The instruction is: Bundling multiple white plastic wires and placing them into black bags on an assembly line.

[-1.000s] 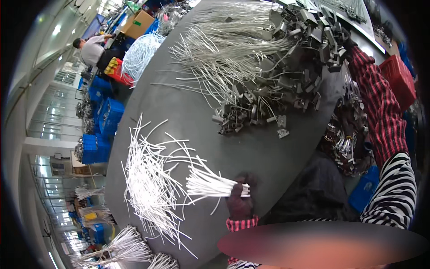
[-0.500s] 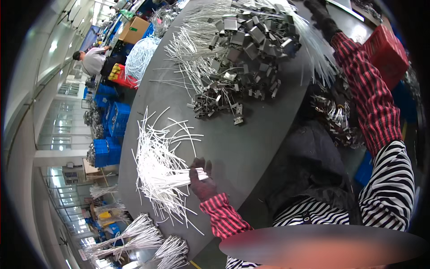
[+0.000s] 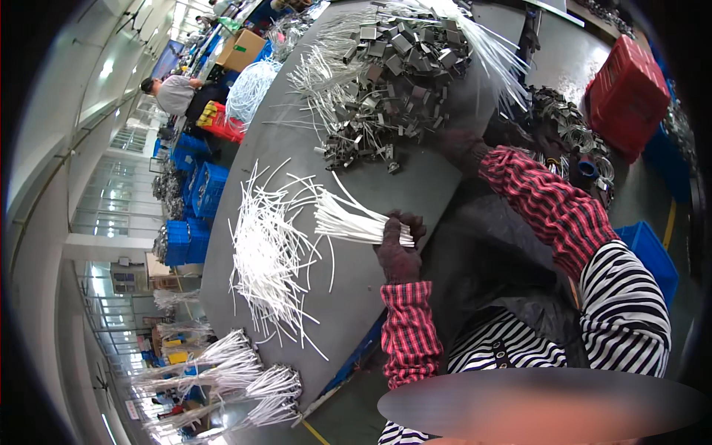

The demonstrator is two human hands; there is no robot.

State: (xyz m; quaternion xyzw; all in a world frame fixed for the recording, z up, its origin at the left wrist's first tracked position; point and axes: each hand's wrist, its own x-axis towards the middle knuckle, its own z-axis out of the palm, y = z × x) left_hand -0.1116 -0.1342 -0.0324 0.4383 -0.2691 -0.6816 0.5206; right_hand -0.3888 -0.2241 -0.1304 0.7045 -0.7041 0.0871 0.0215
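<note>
My left hand (image 3: 400, 248), in a dark glove, is closed round a bundle of thin white tube-like strands (image 3: 348, 219). Their loose ends fan out to the left over the table. Left of that bundle lies a heap of similar white strands (image 3: 271, 256). My right hand (image 3: 461, 148), gloved too, is smeared by motion near the right edge of a big pile of small metal clip-like parts (image 3: 408, 67); its fingers cannot be made out. Thin pale wires (image 3: 322, 81) spread from the pile's left side.
The grey table (image 3: 356, 285) curves round in front of me. A red crate (image 3: 627, 96) stands at the right, with a blue bin (image 3: 649, 259) nearer. Bundled white wires (image 3: 222, 363) hang past the table's left end. A person (image 3: 174, 95) works at the far left.
My left hand has drawn a bundle of white strands away from the heap, to the right. My right hand has come back from the far right table edge toward the metal pile.
</note>
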